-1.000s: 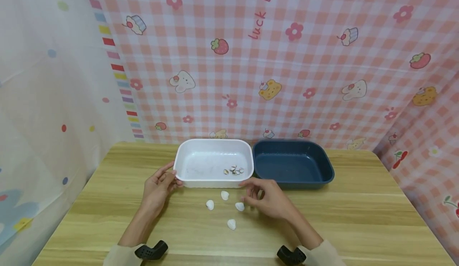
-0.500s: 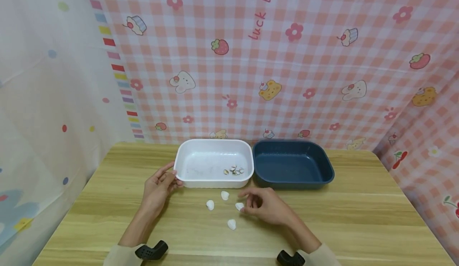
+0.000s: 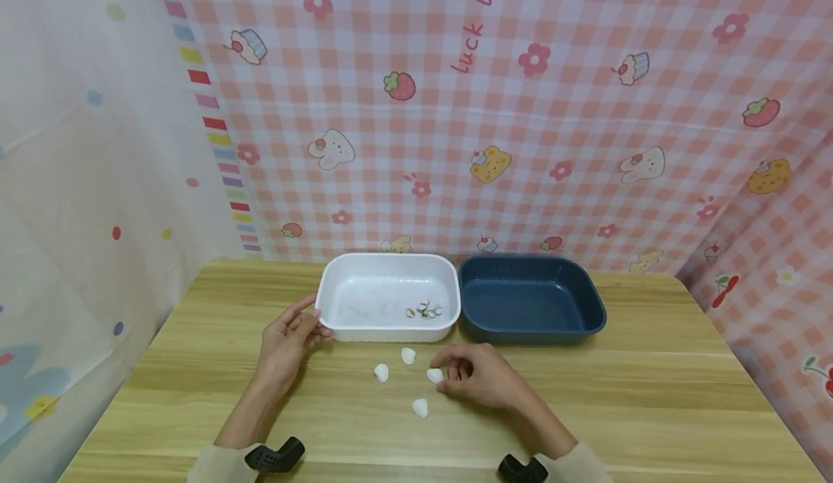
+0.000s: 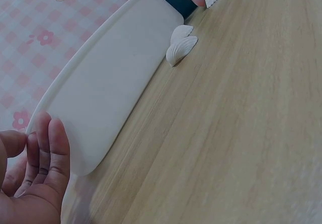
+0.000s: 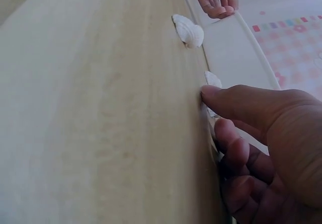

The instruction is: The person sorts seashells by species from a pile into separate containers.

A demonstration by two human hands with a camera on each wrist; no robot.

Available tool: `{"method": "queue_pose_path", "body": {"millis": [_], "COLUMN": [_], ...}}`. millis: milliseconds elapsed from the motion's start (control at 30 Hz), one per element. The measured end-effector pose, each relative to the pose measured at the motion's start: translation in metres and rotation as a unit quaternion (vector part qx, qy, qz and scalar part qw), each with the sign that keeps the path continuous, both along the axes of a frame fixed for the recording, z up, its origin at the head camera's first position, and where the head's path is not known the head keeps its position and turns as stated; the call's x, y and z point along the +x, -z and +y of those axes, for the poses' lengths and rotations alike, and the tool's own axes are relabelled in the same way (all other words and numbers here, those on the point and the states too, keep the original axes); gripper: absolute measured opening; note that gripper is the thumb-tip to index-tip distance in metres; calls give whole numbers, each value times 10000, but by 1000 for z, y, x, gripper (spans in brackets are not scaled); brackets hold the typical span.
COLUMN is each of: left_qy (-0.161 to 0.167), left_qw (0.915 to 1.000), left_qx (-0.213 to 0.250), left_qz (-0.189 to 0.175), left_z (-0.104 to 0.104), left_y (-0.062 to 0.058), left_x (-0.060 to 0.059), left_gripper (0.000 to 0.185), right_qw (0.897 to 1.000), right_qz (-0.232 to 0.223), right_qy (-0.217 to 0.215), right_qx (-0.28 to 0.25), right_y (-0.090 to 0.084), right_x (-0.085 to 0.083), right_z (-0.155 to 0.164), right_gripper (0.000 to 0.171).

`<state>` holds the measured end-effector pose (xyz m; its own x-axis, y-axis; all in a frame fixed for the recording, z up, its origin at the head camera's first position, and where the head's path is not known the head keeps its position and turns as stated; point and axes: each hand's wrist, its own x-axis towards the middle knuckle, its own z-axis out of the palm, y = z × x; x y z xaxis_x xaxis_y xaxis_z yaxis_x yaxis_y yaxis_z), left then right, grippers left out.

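Several white shells lie on the wooden table (image 3: 618, 396) in front of a white tray (image 3: 338, 291). My right hand (image 3: 445, 371) is down on the rightmost shell (image 3: 434, 375), thumb and curled fingers pinching it where it lies. In the right wrist view the thumb (image 5: 236, 100) presses at the table with a bit of that shell (image 5: 211, 114) under it. The other shells (image 3: 381, 372) (image 3: 408, 355) (image 3: 420, 408) lie loose. My left hand (image 3: 319, 324) grips the white tray's near left corner (image 4: 115, 83), thumb on the rim.
A few small brownish shells (image 3: 426, 310) lie inside the white tray. A dark blue tray (image 3: 573, 324) stands against its right side. A pink checked cloth hangs behind the table and on the right, a pale dotted one on the left.
My right hand has come down and back from the tray's front edge to the rightmost shell, and its fingers have closed about it. The left hand and the trays have stayed put.
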<state>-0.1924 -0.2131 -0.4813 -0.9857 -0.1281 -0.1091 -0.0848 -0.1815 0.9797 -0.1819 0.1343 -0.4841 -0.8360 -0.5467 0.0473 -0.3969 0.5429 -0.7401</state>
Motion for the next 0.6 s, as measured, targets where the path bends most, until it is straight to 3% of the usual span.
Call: {"method": "queue_pose_path", "body": {"millis": [600], "left_qy": [-15], "left_qw": [10000], "left_qx": [5], "left_qz": [1], "left_z": [2], "left_y": [-2], "left_x": [2], "left_gripper": [44], "right_qw": [9997], "right_qz": [-92], "right_qy": [221], "right_qx": [58], "right_y": [1], "right_x": [2], "right_z": [-1], "right_gripper": [13]}}
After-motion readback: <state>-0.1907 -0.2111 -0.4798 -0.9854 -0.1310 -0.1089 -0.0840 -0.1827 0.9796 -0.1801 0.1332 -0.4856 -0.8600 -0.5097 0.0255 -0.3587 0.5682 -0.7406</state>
